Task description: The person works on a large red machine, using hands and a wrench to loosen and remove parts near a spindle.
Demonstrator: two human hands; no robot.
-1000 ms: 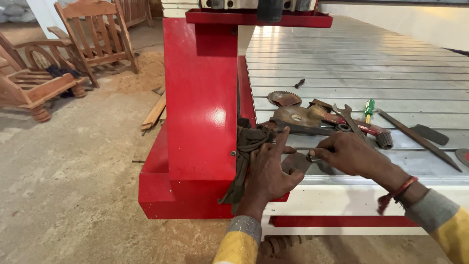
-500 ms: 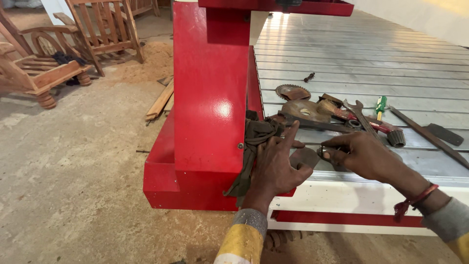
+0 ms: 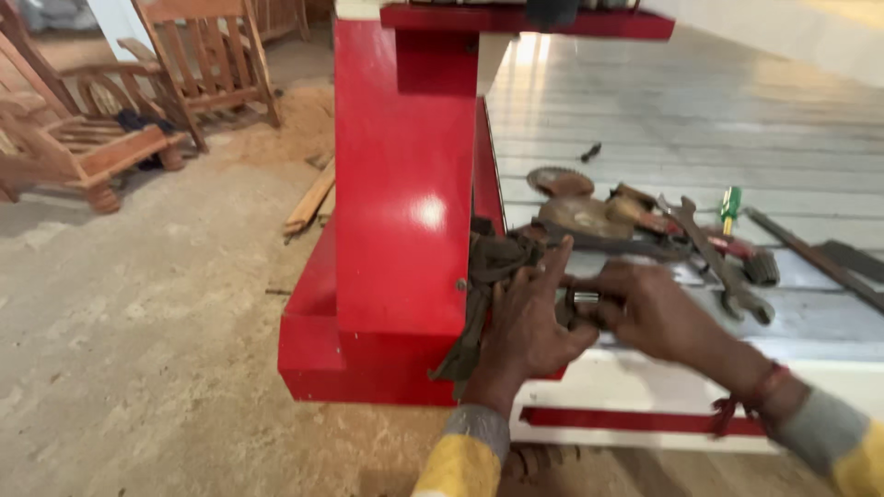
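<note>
My left hand [image 3: 527,322] rests flat against the edge of the grey slatted machine table [image 3: 737,138], fingers spread, next to a dark rag [image 3: 488,276] that hangs beside the red machine column [image 3: 405,184]. My right hand [image 3: 645,308] is closed around a small dark metal part [image 3: 580,299], held just in front of my left fingers. The picture is blurred, so the part's shape is unclear.
Behind my hands lie a rusty saw disc [image 3: 560,180], a large wrench [image 3: 723,267], a green-handled screwdriver [image 3: 730,207] and a long flat bar [image 3: 810,258]. Wooden chairs [image 3: 212,64] and loose wood strips [image 3: 311,198] stand on the dusty floor to the left.
My right hand has moved left toward my left hand with the small part. The view has shifted slightly; my left hand stays by the rag.
</note>
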